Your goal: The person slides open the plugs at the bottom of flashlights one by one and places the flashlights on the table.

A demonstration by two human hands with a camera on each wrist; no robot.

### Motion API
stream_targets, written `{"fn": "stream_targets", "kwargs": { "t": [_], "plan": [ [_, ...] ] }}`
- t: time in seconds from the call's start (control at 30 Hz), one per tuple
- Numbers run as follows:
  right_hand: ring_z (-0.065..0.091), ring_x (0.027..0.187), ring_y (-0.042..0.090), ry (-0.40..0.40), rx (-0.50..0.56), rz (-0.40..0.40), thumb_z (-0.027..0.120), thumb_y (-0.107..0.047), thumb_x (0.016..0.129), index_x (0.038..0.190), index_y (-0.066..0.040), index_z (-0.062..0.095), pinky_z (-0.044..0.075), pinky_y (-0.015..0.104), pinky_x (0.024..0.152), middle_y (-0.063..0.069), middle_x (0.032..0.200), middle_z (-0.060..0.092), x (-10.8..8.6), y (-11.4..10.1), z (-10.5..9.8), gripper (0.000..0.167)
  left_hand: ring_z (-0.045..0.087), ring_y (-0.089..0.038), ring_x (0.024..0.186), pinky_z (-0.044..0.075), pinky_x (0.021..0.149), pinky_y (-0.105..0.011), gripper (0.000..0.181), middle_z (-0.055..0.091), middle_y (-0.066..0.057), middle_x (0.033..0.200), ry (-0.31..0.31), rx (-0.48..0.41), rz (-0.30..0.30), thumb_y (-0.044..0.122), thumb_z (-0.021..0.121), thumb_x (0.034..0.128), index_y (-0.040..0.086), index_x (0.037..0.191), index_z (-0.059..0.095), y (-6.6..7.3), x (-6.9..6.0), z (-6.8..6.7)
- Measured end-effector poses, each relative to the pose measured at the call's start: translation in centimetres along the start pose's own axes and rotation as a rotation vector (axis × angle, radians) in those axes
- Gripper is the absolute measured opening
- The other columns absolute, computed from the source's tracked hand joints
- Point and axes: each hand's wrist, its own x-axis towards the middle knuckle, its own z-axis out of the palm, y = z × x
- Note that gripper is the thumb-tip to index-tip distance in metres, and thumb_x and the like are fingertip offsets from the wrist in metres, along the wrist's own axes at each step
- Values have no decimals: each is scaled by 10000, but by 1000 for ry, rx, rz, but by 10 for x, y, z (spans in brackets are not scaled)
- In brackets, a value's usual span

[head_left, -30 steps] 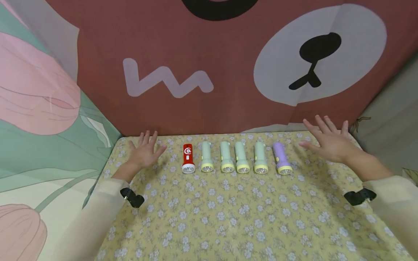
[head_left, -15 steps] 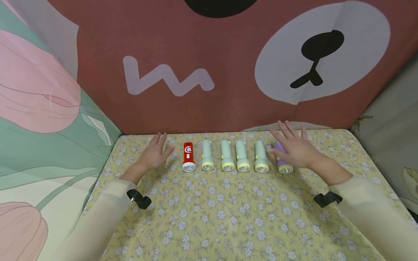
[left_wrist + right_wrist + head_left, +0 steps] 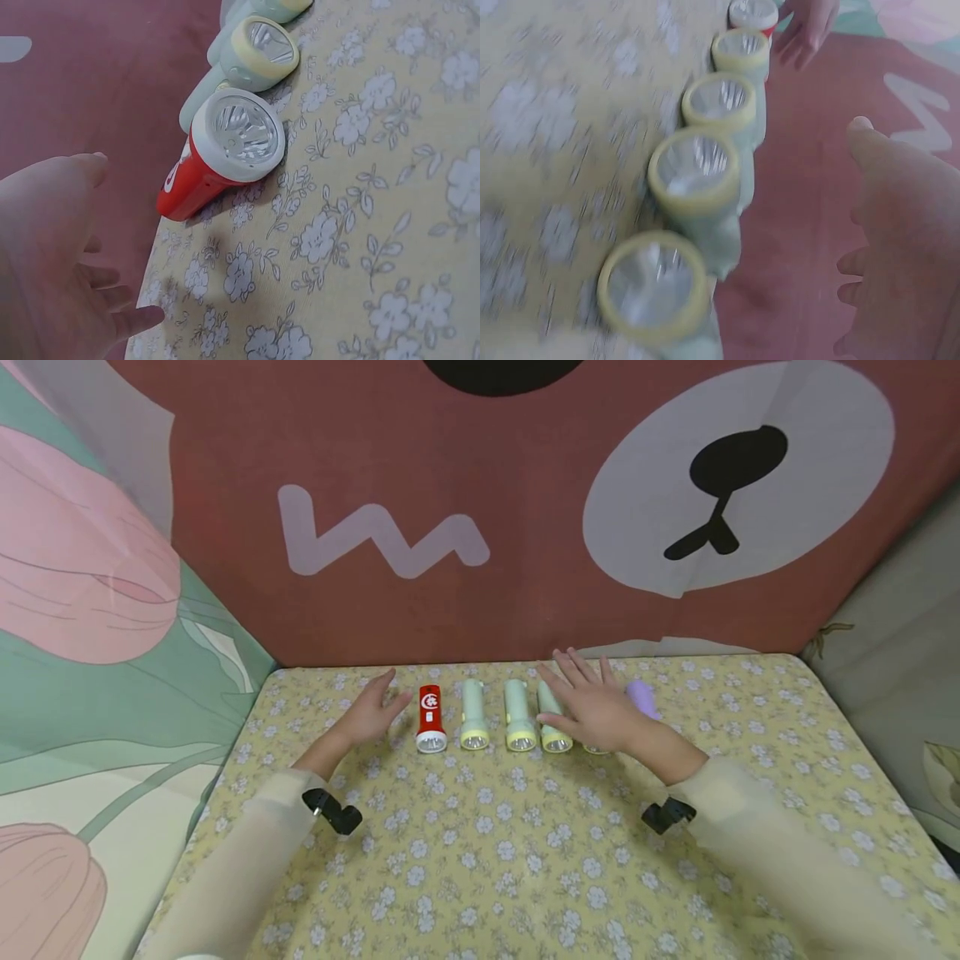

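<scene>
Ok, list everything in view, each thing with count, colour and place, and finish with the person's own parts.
Red flashlight: one, red with white head, left end of the row
Green flashlights: four, pale green with yellow rims, mid-row; the rightmost is mostly hidden in the head view
Purple flashlight: one, purple, right end, partly hidden
Table covering: one, yellow floral, under the flashlights
Back wall: one, reddish-brown with printed shapes, behind the table
Left panel: one, green with pink flowers, left
Right panel: one, greyish, right
Wrist devices: two, black, one per wrist
Sleeves: two, cream, on both arms
Left hand: one, bare, beside the red flashlight
Right hand: one, bare, above the row's right half
</scene>
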Motion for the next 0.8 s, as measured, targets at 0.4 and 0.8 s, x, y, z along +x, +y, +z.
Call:
{"fn": "stream_targets", "kwargs": {
  "t": [0.4, 0.8],
  "plan": [
    [14, 1559, 333, 15, 97, -79, 467, -540, 1053, 1640, -109, 161, 72, 541, 1254, 179, 1688, 71, 37, -47, 18, 790, 326, -429, 1460, 401, 1119, -576, 700, 213, -264, 1637, -26, -225, -66, 346, 472, 1095, 17, 1623, 150, -4, 9, 8],
    [224, 1524, 344, 73, 429, -48, 581, -404, 1044, 1609, -18, 233, 265, 488, 1222, 195, 1652, 242, 61, -96, 41, 767, 516, -423, 1316, 516, 1032, -475, 662, 362, -270, 1537, -15, -444, -135, 281, 502, 1091, -3, 1606, 197, -7, 20, 12]
  ]
}}
